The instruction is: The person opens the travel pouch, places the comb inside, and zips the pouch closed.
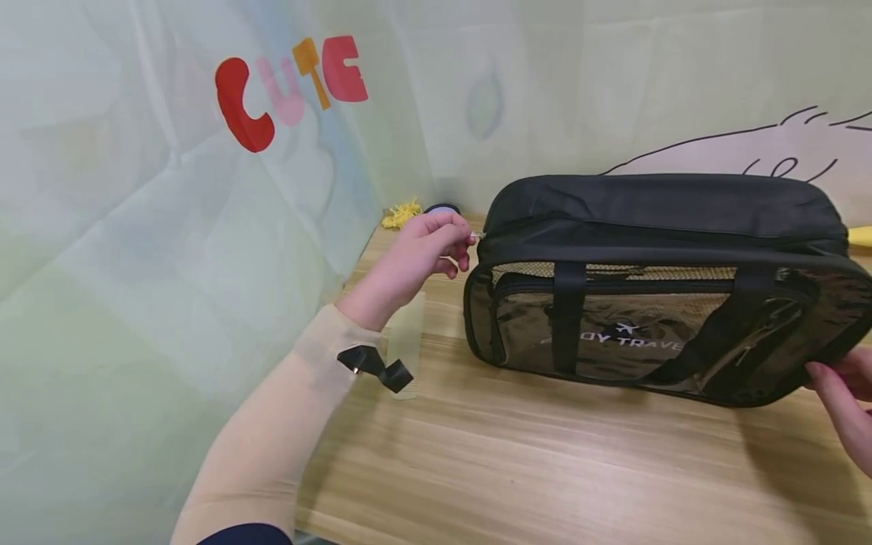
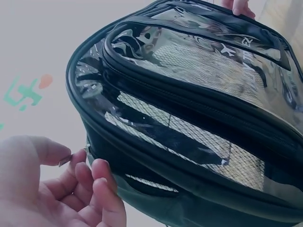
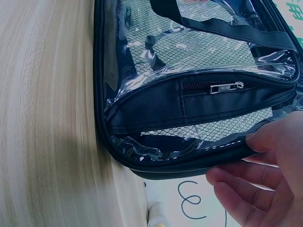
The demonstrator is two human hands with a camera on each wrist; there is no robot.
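A black travel bag with a clear front [image 1: 613, 318] stands upright on the wooden table, its two dark strap handles hanging over the front. At the bag's left end, my left hand [image 1: 436, 242] pinches a small metal zipper pull [image 2: 65, 161] between thumb and forefinger, the other fingers loosely bent. My right hand [image 1: 845, 386] grips the bag's lower right edge, and in the right wrist view the thumb lies on the front side of the piping. Close to that hand, a silver zipper pull [image 3: 227, 87] lies on the front pocket's zipper.
A pale translucent comb [image 1: 407, 348] lies on the table [image 1: 531, 469] under my left forearm. Behind my left hand are a yellow stringy bundle [image 1: 402, 214] and a round dark-rimmed object [image 1: 443, 208]. Printed cloth walls [image 1: 170, 303] enclose the left and back. Something yellow [image 1: 860, 236] shows behind the bag's right end.
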